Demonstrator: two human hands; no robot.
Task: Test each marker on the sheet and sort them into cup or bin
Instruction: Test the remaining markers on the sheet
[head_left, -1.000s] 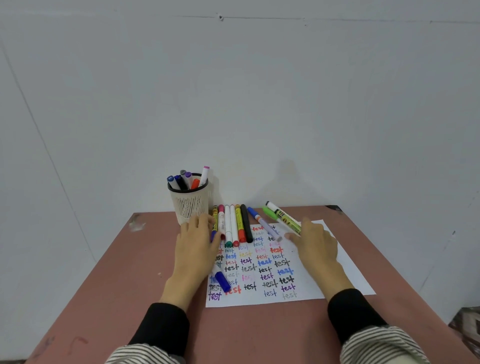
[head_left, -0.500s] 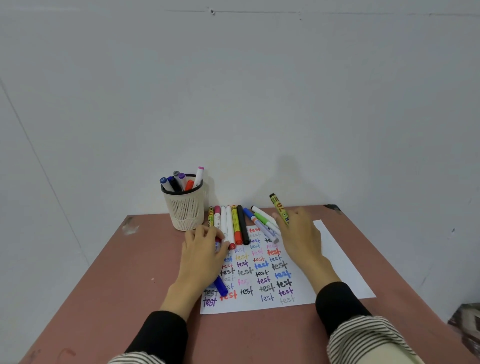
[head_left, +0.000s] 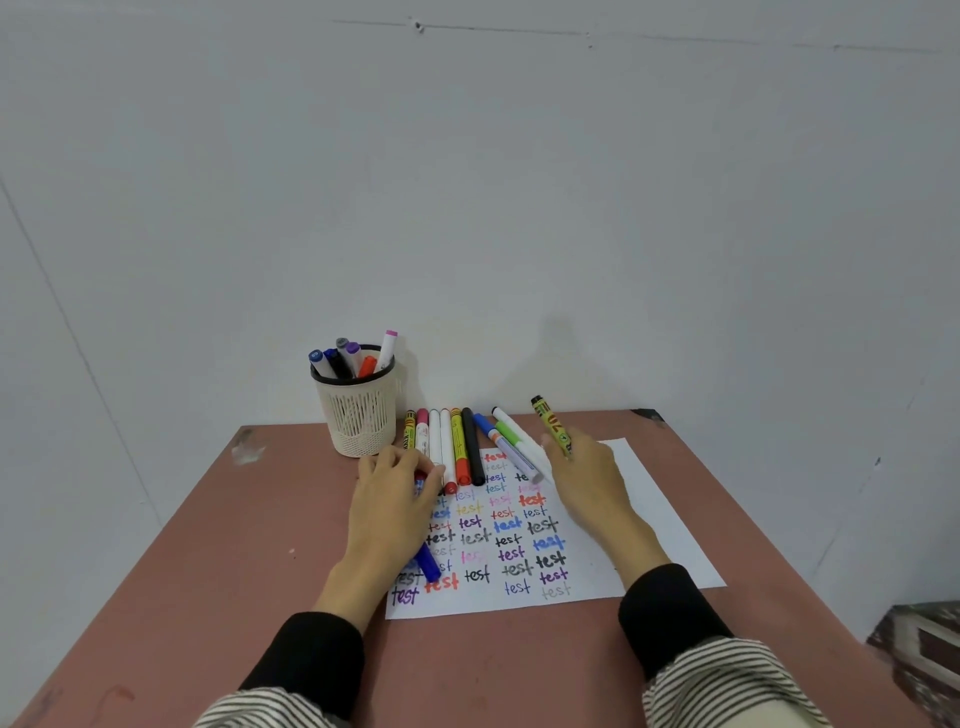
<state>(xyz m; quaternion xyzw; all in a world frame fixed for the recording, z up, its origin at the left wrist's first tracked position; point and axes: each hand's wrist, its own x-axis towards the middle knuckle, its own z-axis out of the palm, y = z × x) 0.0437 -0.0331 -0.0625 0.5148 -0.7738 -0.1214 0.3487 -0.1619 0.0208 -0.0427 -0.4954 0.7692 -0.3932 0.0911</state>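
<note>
Right hand (head_left: 584, 480) pinches a yellow-green marker (head_left: 551, 426) by its lower end, fingers curled round it; marker lifted, tilted up and away, black cap on top, above the far right part of the sheet (head_left: 644, 514). Left hand (head_left: 392, 501) rests palm down on the sheet's left edge, fingertips curled on the near ends of the marker row (head_left: 449, 447); cannot tell if it actually grips one. A blue marker (head_left: 427, 564) lies under the left palm on the sheet, its near end sticking out. Marker row lies side by side at the sheet's far edge: yellow, pink-capped, white, orange-tipped, black, then blue (head_left: 501, 441) and green (head_left: 514, 439) angled beside the right hand. Sheet is covered in "test" words in many colours. Mesh cup (head_left: 356, 418) stands upright far left of the row, holding several markers. All on a reddish-brown table (head_left: 234, 571) against a white wall (head_left: 467, 182).
</note>
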